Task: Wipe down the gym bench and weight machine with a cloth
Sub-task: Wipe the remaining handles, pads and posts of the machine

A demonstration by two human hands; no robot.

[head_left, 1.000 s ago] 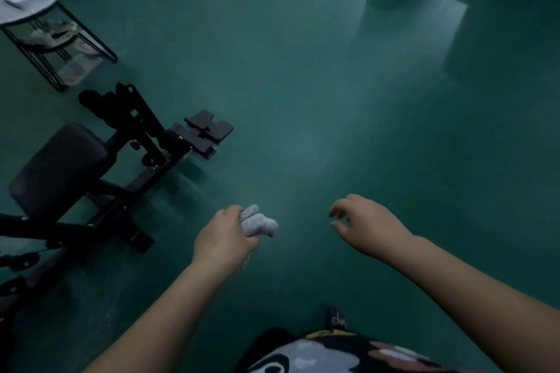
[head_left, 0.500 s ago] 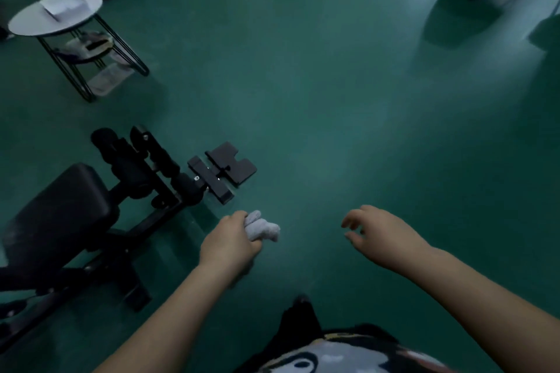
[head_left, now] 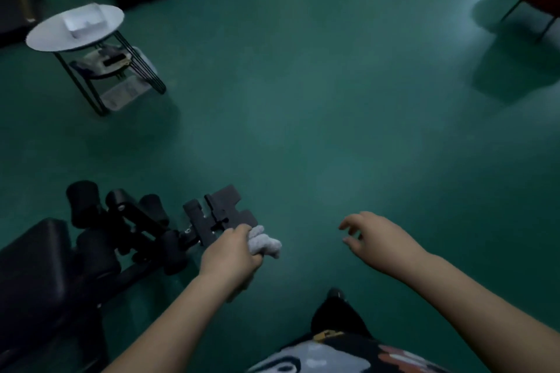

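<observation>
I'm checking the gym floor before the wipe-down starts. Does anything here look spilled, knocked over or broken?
Nothing stands out. The bench stands upright on the green floor, with no spill or debris visible around it. The round side table is upright too. The left hand grips the cloth; the right hand holds nothing. The dim light may hide small marks.

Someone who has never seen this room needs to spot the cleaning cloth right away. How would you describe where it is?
Start at the black gym bench low on the left and follow its frame to the flat footplate at its end. Just beside that, the left hand grips the cloth, a small pale grey wad, the only light, soft thing among the dark metal.
</observation>
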